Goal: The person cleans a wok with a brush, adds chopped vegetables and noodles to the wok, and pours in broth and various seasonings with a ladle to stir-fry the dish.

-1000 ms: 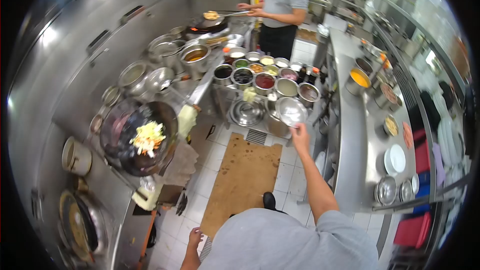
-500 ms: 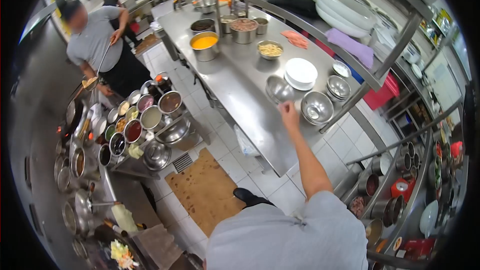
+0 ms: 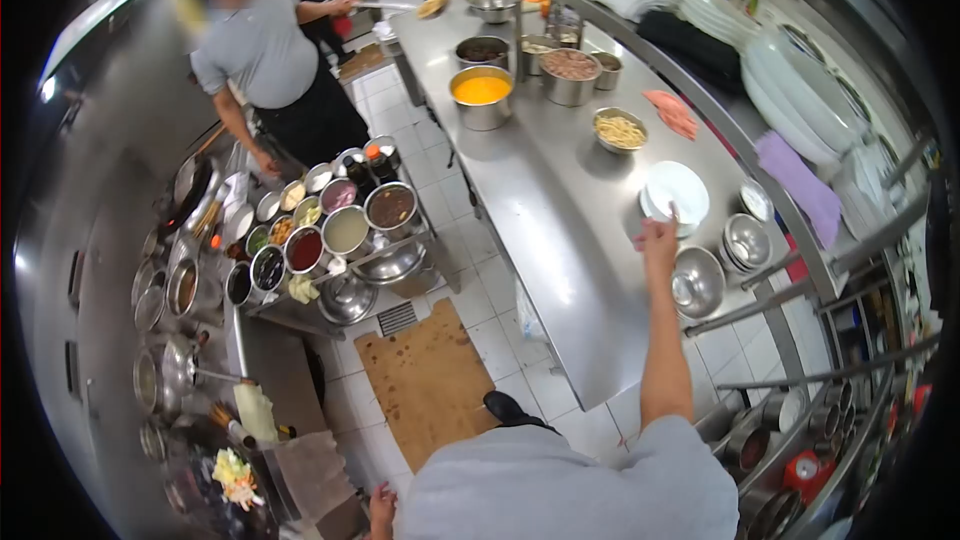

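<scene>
My right hand (image 3: pixel 657 243) reaches over the steel table (image 3: pixel 560 260), with one finger stretched onto the stack of white plates (image 3: pixel 688 185). The thumb is apart from that finger, and I see nothing held. Close to the wrist stands a metal bowl (image 3: pixel 705 275) with something white in it. Several nested metal bowls (image 3: pixel 747 240) are just beyond it. Low by my side, my left hand (image 3: pixel 383 505) shows in part, its fingers loosely apart and nothing visible in them. Nearest to it is a wok (image 3: pixel 200 500) holding chopped pale and orange food (image 3: pixel 237 478).
A co-worker (image 3: pixel 265 50) stands at the stove, holding a long-handled skimmer (image 3: pixel 433 5) over the table's far end. Noodles in a bowl (image 3: pixel 620 130) and a pot of orange liquid (image 3: pixel 482 95) stand there. Seasoning pots (image 3: pixel 305 248) fill the left stand. An overhead shelf rail (image 3: pixel 690 90) crosses the table.
My right hand has moved forward to the plates. The bowl left of the plates no longer shows there. My left hand has come into view. The co-worker swung the skimmer over the table.
</scene>
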`<state>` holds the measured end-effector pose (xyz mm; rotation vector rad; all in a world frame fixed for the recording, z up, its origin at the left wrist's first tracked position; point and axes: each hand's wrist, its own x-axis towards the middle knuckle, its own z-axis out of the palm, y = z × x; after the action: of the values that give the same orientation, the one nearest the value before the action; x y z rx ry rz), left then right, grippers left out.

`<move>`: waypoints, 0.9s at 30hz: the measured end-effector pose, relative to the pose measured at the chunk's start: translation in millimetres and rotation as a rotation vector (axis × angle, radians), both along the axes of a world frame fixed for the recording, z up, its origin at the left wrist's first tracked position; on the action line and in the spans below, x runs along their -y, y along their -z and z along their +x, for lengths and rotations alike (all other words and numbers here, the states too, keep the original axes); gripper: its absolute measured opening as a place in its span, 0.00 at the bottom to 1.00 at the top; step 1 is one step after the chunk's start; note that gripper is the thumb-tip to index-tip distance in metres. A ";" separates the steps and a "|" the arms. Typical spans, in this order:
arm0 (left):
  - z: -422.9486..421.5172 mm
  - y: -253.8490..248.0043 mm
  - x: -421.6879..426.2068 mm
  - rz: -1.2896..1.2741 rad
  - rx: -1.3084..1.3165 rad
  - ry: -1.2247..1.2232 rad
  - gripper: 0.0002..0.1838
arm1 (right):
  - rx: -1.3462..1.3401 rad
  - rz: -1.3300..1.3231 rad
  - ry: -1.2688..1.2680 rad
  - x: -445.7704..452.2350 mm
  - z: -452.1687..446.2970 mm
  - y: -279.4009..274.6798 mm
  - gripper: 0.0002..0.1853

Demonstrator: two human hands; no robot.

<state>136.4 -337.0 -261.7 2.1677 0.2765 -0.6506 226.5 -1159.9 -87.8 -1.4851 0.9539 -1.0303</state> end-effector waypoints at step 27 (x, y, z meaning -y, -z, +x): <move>69.4 -224.5 -125.5 0.719 1.018 -0.663 0.16 | -0.782 -0.942 -2.209 -519.3 163.7 136.5 0.23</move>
<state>205.8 -211.6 -37.2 2.5193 0.6770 1.0559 390.2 -640.5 -224.3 -2.3530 -1.1165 0.9786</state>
